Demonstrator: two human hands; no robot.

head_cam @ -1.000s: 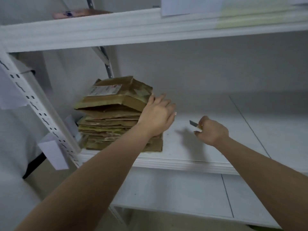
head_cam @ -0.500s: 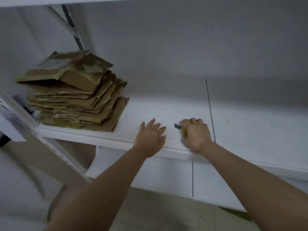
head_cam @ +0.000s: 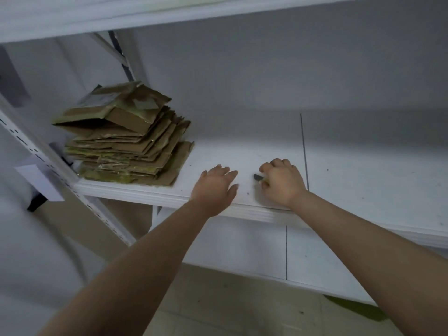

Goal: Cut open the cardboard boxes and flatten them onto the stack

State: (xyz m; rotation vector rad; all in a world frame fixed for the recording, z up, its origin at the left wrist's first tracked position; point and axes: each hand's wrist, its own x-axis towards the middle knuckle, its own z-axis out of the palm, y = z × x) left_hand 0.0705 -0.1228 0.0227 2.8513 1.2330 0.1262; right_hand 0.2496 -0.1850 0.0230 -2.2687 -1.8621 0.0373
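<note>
Both hands at front edge of the white laminate shelf board [head_cam: 363,180], side by side, near each other but not touching

Right hand [head_cam: 282,184]: fingers curled into a fist, grip closed around a small utility knife with a dark grey blade [head_cam: 257,177]. Blade tip pokes out to the left of the knuckles, a sliver of yellowish handle visible at the thumb; rest of the tool hidden in the fist. Fist rests on the shelf

Left hand [head_cam: 215,187]: palm down, fingers straight and slightly spread, holding nothing; can't tell if it touches the shelf

Ragged stack of flattened brown cardboard boxes [head_cam: 126,139] sits at the left end of the same shelf, well left of both hands, apart from them. Corrugated sheets, edges frayed and misaligned, yellowish tape strips along the lower layers. Top piece not fully flat, one flap tilted up, pale label on it, unreadable

White perforated metal upright [head_cam: 36,151] runs diagonally just left of the stack. Shelf surface matte with small dark specks, thin dark seam line right of the right hand
</note>
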